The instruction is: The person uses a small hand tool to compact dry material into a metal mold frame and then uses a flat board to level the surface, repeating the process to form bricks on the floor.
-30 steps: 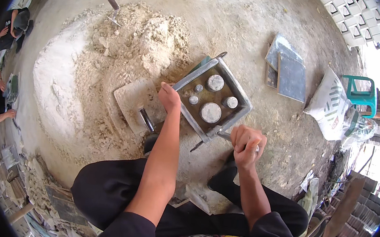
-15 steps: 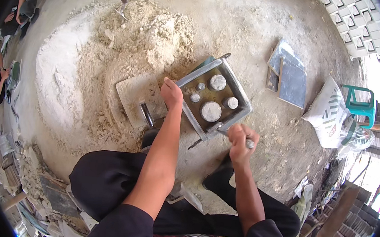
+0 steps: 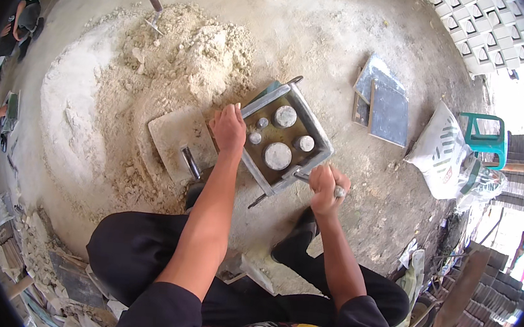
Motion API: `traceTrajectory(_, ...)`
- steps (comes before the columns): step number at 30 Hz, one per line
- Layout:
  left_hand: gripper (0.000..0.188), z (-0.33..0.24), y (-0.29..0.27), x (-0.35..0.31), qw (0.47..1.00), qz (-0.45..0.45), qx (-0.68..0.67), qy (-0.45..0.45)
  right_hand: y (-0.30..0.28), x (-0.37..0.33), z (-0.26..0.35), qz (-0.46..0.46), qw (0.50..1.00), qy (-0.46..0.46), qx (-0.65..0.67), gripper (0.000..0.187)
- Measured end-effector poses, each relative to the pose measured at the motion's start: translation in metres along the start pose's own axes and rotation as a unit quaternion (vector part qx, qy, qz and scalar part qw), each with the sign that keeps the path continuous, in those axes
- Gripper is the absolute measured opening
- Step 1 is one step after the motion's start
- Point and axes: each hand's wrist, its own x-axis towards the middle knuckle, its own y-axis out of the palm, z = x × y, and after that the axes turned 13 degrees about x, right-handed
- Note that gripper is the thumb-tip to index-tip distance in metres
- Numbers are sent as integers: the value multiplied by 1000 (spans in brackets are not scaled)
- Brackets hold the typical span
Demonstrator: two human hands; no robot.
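A square grey metal mould frame (image 3: 321, 143) sits on the ground in front of me. Several round pale-topped plugs, the largest of them a wide disc (image 3: 277, 156), stand on its brownish floor. My left hand (image 3: 228, 129) is closed at the frame's left corner, knuckles up; its fingertips are partly hidden. My right hand (image 3: 326, 187) is wrapped round the handle of a hand tool (image 3: 339, 192) with a rounded metal butt. The tool's narrow metal end meets the frame's near right wall; its full shape is hidden by my fist.
Left of the frame lies a flat plate (image 3: 167, 130) with a metal-handled tool (image 3: 191, 162) on it. Beyond rises a heap of pale sand (image 3: 215, 58). To the right are dark boards (image 3: 390, 113), a white sack (image 3: 436, 152) and a green stool (image 3: 488, 140). Other people sit far left.
The whole view has shifted a little. My left hand has turned from thumb-up to knuckles-up at the frame's corner. My right fist with the tool has tilted slightly beside the near right wall.
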Motion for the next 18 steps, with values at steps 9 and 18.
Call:
traceTrajectory(9, 39, 5, 10, -6, 995, 18, -58, -84, -16, 37, 3, -24, 999, 41, 16, 43)
traceTrajectory(18, 44, 4, 8, -2, 986, 19, -91, -139, -28, 54, 15, -39, 998, 23, 48, 43)
